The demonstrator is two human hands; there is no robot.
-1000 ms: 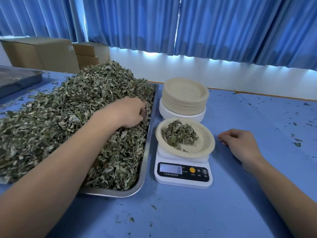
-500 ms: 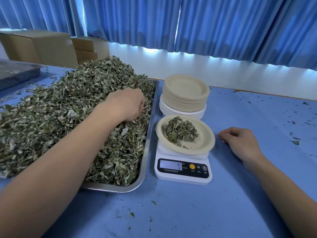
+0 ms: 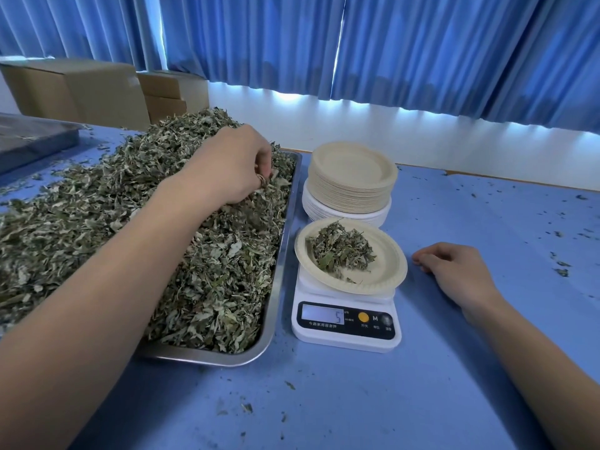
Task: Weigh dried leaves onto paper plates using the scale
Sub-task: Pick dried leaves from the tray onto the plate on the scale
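Blue-curtained room, blue worktop [image 3: 357, 401]: leaf-weighing station.
Left hand [image 3: 233, 167] curls its fingers into the dried leaves [image 3: 97, 222] heaped in the metal tray [image 3: 281, 254] along the worktop's left edge, pinching some. Right hand [image 3: 454, 271] rests on the worktop beside the scale [image 3: 345, 329], fingers loosely curled, holding nothing. A paper plate [image 3: 391, 264] on the scale carries a small leaf pile [image 3: 341, 251]; spare plates [image 3: 350, 177] are stacked toward the far edge.
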